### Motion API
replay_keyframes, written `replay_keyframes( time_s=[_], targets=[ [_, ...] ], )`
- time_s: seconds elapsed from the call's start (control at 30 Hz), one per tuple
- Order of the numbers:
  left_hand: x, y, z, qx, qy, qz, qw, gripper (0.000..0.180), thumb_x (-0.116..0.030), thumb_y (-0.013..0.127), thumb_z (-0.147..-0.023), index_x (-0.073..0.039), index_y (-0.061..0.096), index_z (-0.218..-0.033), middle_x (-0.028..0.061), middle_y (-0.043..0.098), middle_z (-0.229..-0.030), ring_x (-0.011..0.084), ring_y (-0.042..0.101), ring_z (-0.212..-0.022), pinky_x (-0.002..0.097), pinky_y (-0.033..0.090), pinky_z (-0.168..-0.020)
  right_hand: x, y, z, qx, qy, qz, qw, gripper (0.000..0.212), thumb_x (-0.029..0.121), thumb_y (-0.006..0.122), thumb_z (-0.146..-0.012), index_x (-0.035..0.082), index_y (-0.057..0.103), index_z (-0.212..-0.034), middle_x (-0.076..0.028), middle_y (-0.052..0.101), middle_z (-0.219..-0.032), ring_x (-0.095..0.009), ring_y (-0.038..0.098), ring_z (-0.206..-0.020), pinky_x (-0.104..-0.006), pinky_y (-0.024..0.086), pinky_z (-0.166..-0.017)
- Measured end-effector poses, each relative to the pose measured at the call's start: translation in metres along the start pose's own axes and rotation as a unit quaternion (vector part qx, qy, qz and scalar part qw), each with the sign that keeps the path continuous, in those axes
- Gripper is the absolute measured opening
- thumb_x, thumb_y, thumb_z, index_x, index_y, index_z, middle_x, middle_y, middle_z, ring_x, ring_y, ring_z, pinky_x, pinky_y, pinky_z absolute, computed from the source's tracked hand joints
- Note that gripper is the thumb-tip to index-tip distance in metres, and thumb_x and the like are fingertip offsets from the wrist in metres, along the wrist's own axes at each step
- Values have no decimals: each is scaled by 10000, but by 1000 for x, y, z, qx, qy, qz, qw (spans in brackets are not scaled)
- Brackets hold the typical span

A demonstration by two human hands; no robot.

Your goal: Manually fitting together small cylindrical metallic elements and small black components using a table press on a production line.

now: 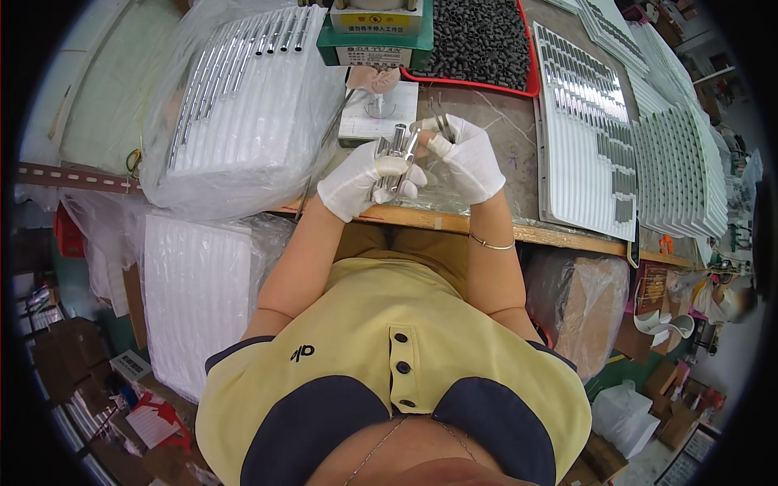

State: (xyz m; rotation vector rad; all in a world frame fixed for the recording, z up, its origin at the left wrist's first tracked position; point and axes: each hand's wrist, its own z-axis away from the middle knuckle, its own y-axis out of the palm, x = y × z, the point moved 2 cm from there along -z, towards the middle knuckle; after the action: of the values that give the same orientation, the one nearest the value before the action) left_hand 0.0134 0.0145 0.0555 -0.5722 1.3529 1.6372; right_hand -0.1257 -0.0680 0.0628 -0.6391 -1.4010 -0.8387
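Note:
Both hands wear white gloves and meet just above the table's near edge. My left hand (350, 180) is closed around a small bunch of shiny metal tubes (398, 138), which stick up between its fingers at different tilts. My right hand (474, 170) is closed on dark tweezers (441, 121), whose tips point away from me. Its bare thumb and finger tips are at the upper end of one tube; whether they pinch it I cannot tell. Right behind the hands sits a pale metal block (356, 121) with a round fitting, under a green-based machine (377, 50).
A red tray (535, 77) heaped with small black cylindrical pieces (478, 40) stands at the back. On the right, a ridged white foam tray (559, 162) holds rows of metal tubes. Plastic-wrapped foam (235, 121) with more tubes lies left. Scissors (134, 162) rest farther left.

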Motion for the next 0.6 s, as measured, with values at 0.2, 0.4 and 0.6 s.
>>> replay_keyframes(
  time_s=[0.2,0.4,0.6],
  targets=[
    [-42,-23,18,58,85,-7,995,209,-118,601,-730,-15,529,-896,12,534,-649,82,493,-529,191,335,-450,-6,-32,-5,-93,-75,131,984,342,309,475,-918,14,639,-973,1,541,-703,-54,443,-575,-197,358,-516],
    [-127,-152,30,-466,146,-501,715,380,-324,673,-701,-51,627,-962,116,643,-811,207,613,-749,328,471,-659,-26,-92,-16,-205,-36,36,977,353,308,433,-934,30,651,-934,39,444,-603,-44,350,-520,-208,257,-474],
    [-150,-254,1,-474,-44,-725,498,546,-392,654,-675,-4,616,-1058,241,608,-1033,370,581,-987,400,450,-868,-44,-145,-53,-339,-52,406,847,222,275,580,-833,88,656,-927,-128,654,-861,-258,628,-793,-349,470,-720]
  ],
)
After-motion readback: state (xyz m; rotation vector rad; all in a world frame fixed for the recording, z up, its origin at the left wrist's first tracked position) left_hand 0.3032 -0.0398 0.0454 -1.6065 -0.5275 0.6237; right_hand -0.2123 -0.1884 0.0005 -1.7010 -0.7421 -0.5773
